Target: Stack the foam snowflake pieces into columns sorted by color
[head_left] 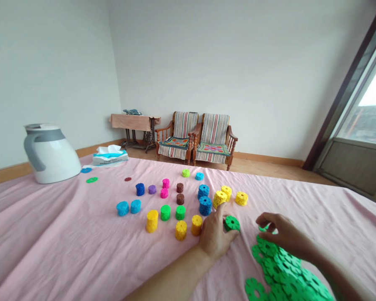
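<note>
Head view: the left hand curls around a small green stack of flower discs, its grip closed on the sides. The stack sits on the pink cloth, between both hands. The right hand is over the edge of a green pile of loose discs; I can't tell if its grip pinches one. A yellow stack is right by the left wrist, so a bump could tip it. Tugging the wrinkly cloth could make stacks fall.
</note>
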Tool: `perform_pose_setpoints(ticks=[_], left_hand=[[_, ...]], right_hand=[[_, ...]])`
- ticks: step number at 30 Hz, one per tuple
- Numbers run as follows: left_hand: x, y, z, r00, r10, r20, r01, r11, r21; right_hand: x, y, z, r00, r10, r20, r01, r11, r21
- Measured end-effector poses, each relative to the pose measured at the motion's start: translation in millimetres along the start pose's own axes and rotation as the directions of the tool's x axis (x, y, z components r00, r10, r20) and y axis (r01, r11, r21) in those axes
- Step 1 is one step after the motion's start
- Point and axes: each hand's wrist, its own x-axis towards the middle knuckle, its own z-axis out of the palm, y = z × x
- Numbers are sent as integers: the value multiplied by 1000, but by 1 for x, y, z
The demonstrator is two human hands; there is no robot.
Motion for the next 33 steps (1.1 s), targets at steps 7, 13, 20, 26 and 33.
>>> perform_pose_setpoints(ticks=[7,13,20,26,33], left_hand=[[0,1,-2,1000,21,17,-21,1000,10],[0,0,-1,999,43,11,-43,999,12],[1,-2,1,999,41,3,-42,999,34],[2,-2,0,1000,24,2,-24,999,39],[2,-1,0,999,32,-1,-32,997,73]], right_hand=[[-7,3,-5,994,-12,105,27,990,-136],[1,27,0,999,7,-48,-19,963,-269],[5,39,4,998,56,11,-50,942,-331],[4,34,2,996,83,21,-72,947,-312],[-2,36,-8,990,116,80,-85,944,-318]])
